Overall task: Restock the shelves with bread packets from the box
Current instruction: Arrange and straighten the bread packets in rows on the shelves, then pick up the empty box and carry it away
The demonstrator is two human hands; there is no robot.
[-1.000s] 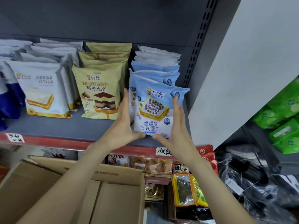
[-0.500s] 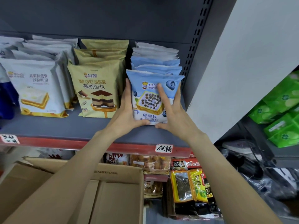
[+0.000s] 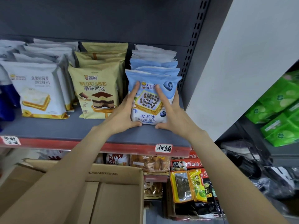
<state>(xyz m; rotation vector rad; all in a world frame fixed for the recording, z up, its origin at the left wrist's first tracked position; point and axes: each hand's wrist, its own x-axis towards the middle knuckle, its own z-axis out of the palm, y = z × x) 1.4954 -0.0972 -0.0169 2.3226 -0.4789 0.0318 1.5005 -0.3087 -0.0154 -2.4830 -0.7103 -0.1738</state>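
blue bread packet (image 3: 151,101) upright, label facing out, left hand (image 3: 124,113), right hand (image 3: 174,115) gripping.

Your two hands flank the light-blue plastic bread packet (image 3: 151,101), left hand (image 3: 123,113) on its left edge, right hand (image 3: 174,117) on its right. The packet stands on the grey metal shelf (image 3: 64,128), in front of a row of similar packets. The gold mousse packet (image 3: 97,92) stands to its left, the white sandwich packet (image 3: 37,89) further left. The brown cardboard box (image 3: 113,191) sits below the shelf, apparently empty.
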